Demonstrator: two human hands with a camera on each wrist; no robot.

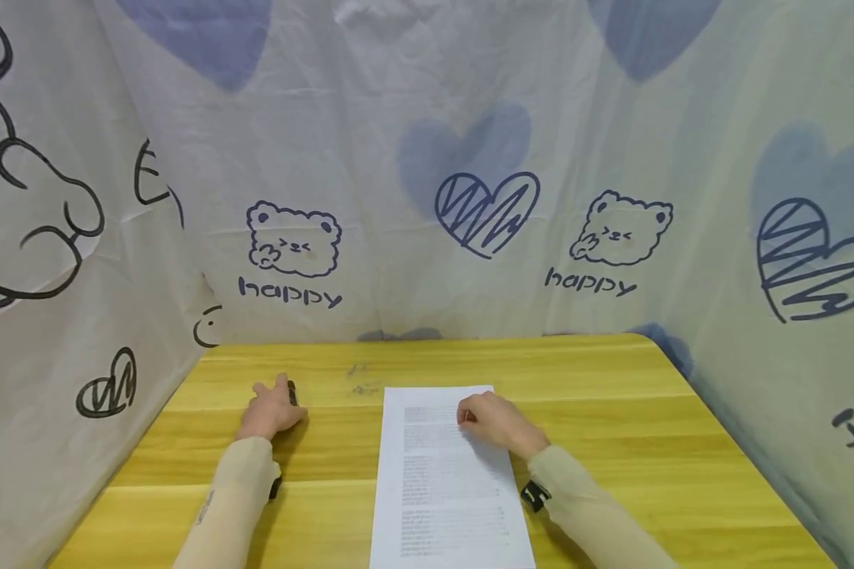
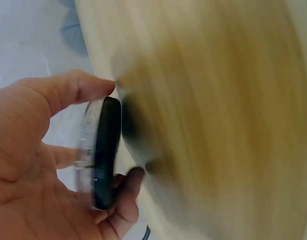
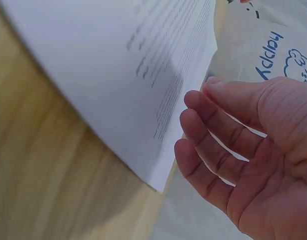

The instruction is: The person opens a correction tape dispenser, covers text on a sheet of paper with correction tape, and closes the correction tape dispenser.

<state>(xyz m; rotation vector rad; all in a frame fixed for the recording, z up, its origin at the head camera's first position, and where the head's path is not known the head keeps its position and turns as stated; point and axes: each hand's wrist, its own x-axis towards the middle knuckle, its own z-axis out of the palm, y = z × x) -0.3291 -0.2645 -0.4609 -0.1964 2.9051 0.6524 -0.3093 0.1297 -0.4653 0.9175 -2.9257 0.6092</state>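
Observation:
A small black and clear object (image 2: 107,150) sits within the curl of my left hand (image 2: 38,135), close to the wood. My thumb is at one end of it and my fingers are round the other; its exact kind is unclear. From the head view, my left hand (image 1: 269,412) is at the table's far left, with the object's dark end (image 1: 292,393) showing beside it. My right hand (image 1: 498,420) is over the upper right part of a printed sheet (image 1: 434,466). Its fingers (image 3: 193,125) are loosely curled, thumb near the index fingertip, beside the paper (image 3: 108,100) and holding nothing visible.
The yellow wood-grain table (image 1: 648,442) ends at a rounded far edge. Faint dark marks (image 1: 361,379) lie on it left of the sheet's top. A white cloth (image 1: 398,284) with printed hearts and bears hangs behind and along both sides.

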